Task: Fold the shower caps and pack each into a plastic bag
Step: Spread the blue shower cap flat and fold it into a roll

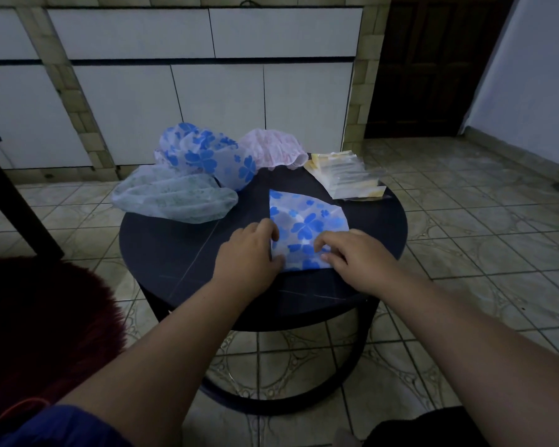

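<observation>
We pinch the folded blue-flowered cap with both hands — left hand at its nine o'clock edge, right hand at five — plastic bags at one o'clock.

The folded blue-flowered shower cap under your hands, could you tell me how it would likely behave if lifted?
The folded shower cap looks thin and translucent, so probably floppy and very light. Its creases may spring open once the left hand and right hand release it.

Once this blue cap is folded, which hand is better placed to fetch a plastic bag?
The right hand, likely. The plastic bags lie at the table's far right, on its side of the folded blue cap; the left hand would have to cross over.
</observation>
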